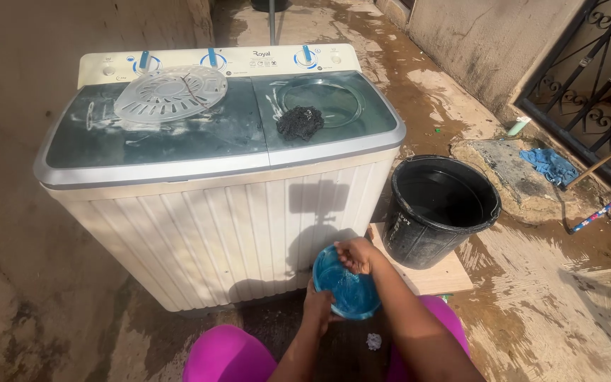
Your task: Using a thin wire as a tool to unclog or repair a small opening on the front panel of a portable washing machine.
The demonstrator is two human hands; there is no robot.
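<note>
A small blue plastic bowl (346,286) with water in it is held low in front of a white twin-tub washing machine (213,219). My left hand (317,305) grips the bowl from below at its near rim. My right hand (356,253) holds the far rim, fingers curled over the edge. Both forearms reach up from my lap, over pink clothing (228,356).
On the machine's lid lie a clear round plastic cover (171,92) and a dark scrubbing sponge (300,122). A black bucket (438,209) stands on a wooden board (433,274) to the right. The concrete floor is wet. A blue cloth (550,165) and metal gate (588,78) are far right.
</note>
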